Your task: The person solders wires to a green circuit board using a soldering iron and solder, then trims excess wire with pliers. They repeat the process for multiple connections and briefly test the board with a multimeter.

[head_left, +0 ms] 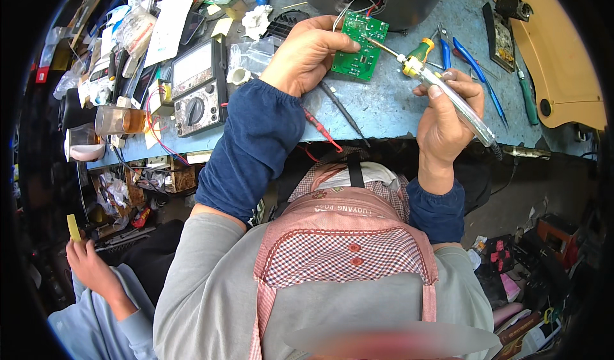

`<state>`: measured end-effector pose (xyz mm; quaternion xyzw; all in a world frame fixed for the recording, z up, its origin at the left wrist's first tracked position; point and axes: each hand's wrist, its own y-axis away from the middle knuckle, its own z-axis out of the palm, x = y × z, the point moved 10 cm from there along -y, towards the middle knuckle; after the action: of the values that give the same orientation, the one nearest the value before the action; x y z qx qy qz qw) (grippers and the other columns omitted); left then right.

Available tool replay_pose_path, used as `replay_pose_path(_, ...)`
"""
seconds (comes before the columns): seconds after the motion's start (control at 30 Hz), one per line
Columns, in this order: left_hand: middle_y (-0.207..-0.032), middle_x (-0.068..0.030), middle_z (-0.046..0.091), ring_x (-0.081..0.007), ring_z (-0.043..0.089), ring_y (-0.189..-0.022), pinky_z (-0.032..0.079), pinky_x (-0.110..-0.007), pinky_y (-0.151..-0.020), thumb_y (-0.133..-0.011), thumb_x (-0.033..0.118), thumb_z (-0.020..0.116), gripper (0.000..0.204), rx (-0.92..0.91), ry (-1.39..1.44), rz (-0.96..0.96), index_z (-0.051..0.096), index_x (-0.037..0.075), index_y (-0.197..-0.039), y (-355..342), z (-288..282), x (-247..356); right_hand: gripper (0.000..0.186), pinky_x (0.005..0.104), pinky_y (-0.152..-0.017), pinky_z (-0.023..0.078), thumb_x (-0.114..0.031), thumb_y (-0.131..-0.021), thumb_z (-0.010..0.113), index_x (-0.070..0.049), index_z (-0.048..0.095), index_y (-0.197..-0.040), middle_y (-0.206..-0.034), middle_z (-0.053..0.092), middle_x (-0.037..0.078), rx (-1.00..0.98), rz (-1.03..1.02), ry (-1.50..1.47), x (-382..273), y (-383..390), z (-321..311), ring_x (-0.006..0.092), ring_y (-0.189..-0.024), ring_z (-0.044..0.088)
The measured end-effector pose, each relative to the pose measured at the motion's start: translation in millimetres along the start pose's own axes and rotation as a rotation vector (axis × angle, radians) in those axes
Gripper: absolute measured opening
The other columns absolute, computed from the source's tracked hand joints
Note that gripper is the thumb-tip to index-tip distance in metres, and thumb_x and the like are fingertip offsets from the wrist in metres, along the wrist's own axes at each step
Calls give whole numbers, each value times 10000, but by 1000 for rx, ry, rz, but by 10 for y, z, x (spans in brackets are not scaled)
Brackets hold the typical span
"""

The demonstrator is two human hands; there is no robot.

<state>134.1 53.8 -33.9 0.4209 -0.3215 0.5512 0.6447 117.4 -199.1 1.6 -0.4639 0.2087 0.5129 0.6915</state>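
Left hand [308,54] is pinching green rectangular circuit board [366,53] by its left side, over blue worktop [393,113], inside near edge, right hand [446,118] is gripping clear-handled soldering iron [427,77]

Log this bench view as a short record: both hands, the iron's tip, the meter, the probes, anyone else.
Left hand: holding green circuit board
Right hand: gripping soldering iron
Iron tip: at the board's face; contact unclear
Meter: analog multimeter, on blue workbench
Probes: red probe, black probe, both unheld
Other person: one hand, lower left, holding yellow strip
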Motion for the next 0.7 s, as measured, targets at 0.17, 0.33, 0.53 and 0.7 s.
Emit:
replay_pose_path(0.17, -1168, -140, 786, -220, 782, -1032, 631, -344, -983, -891, -96, 747, 390, 11, 2, 1, 681, -59, -1274, -2, -15, -6, 269, 404, -790, 695, 89, -883, 751, 4, 559, -1053, -1162, 579, 173, -3, -1, -5, 11, -3, -5, 243, -916, 712)
replay_pose_path(0.33, -1174, -146, 784, -228, 783, -1032, 634, -362, -991, -895, -88, 756, 389, 11, 15, -2, 678, -65, -1275, -6, -21, -14, 268, 405, -799, 696, 91, -886, 750, 5, 558, -1051, -1167, 576, 174, -20, -6, 2, 3, 2, 7, 245, -925, 712)
replay_pose_path(0.53, -1156, -155, 782, -237, 785, -1018, 641, -366, -978, -886, -83, 781, 422, 53, 1, 11, 659, -75, -1290, 41, 20, 13, 265, 403, -793, 694, 92, -890, 748, 7, 557, -1053, -1171, 581, 172, -11, 2, -8, 7, 8, 4, 252, -920, 721)
replay_pose_path(0.7, -1125, -169, 777, -250, 787, -999, 647, -366, -955, -875, -94, 781, 442, 129, -4, 42, 637, -98, -1293, 78, 20, 4, 253, 403, -786, 693, 97, -894, 740, 10, 556, -1044, -1172, 587, 174, 0, 10, 1, 1, 12, 6, 252, -918, 724)
